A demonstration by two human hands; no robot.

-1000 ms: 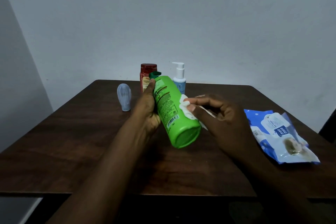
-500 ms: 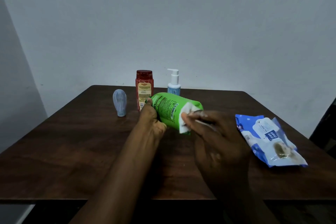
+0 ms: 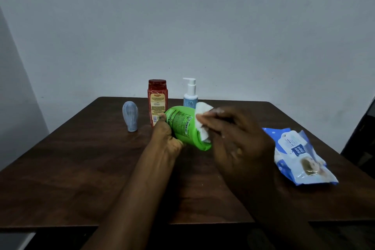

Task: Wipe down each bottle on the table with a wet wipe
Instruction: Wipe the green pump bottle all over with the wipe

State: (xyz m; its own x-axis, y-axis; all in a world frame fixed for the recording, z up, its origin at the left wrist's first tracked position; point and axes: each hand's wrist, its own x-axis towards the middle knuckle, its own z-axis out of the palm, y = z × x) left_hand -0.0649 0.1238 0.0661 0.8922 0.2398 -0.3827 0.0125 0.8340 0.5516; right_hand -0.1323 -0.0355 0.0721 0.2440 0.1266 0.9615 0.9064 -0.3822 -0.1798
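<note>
Left hand (image 3: 166, 136) grips the green bottle (image 3: 182, 126), tipped sideways over the table (image 3: 81, 168) to bare its flank, where right hand (image 3: 237, 142) pinches the wipe (image 3: 200, 119) against it, pack (image 3: 300, 158) lying handy at three o'clock.

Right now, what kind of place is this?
Likely a plain room at home: a dark wooden table by a bare grey wall, a red bottle and pump bottle standing on it, a pack of wet wipes.

Bottles, 4: green bottle (image 3: 182, 128), red bottle (image 3: 157, 101), pump bottle (image 3: 190, 95), grey bottle (image 3: 130, 116). Wipe (image 3: 200, 112), 1. Wipe pack (image 3: 300, 158), 1. Hands, 2: left hand (image 3: 166, 138), right hand (image 3: 239, 140). Counter (image 3: 81, 168), 1.
</note>
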